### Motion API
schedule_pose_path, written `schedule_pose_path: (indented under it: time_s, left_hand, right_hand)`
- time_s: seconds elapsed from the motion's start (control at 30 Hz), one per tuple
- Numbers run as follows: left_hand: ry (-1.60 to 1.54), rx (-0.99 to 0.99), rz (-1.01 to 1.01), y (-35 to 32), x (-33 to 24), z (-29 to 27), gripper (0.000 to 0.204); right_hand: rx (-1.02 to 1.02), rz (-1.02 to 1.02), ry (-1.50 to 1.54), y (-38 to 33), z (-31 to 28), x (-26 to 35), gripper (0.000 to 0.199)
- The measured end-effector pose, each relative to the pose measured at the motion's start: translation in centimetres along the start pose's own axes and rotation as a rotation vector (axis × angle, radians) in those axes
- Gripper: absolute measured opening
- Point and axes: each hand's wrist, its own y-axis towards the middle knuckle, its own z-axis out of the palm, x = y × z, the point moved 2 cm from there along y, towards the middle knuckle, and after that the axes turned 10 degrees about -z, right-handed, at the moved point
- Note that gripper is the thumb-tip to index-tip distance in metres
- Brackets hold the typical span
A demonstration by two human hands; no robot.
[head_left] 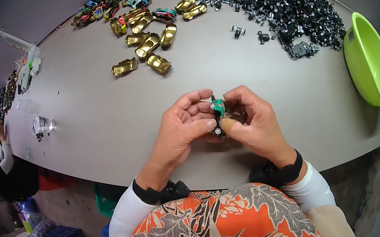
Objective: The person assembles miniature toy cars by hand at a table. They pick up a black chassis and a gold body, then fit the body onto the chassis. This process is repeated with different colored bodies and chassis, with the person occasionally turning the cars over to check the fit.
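A small green toy car with wheels on black axles is held between my two hands above the near part of the table. My left hand has its fingers curled round the car's left side, thumb near the lower wheel. From the other side my right hand grips the car between fingers and thumb. A tan wrap covers the right thumb. The fingers partly hide the car. Ahead and to the left lie several gold toy car bodies.
A large heap of wheel-and-axle parts fills the table's far side, with a dark car base before it. Multicoloured car bodies lie far left. A lime-green basin stands right. A clear cup sits left, near another person.
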Motion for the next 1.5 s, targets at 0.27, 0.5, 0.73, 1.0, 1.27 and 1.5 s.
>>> schedule_pose_path:
  time_s: [0.27,0.5,0.73,1.0,1.27,1.5]
  left_hand:
    - [0.027,0.020,-0.020,0.1,0.1,-0.6,0.054]
    - [-0.211,0.079,-0.003,0.2,-0.3,-1.1,0.050]
    - [-0.175,0.078,0.014,0.3,-0.2,-1.1,0.048]
    - [-0.074,0.062,0.070,0.0,-0.3,-0.4,0.046]
    - [0.003,0.005,0.074,-0.4,-0.3,-0.3,0.040]
    - [0.063,-0.038,0.085,-0.7,-0.3,-0.4,0.037]
  right_hand:
    - [-0.004,-0.068,-0.022,-0.3,-0.1,-0.5,0.020]
    - [-0.162,-0.141,0.160,-0.3,-0.3,0.0,0.028]
    - [-0.152,-0.228,0.006,-0.5,0.1,0.0,0.030]
    - [-0.124,-0.273,-0.125,-0.7,0.2,-0.2,0.030]
    - [-0.012,-0.359,-0.315,-0.4,0.4,0.3,0.031]
    - [0.028,-0.415,-0.312,-0.2,0.4,0.5,0.031]
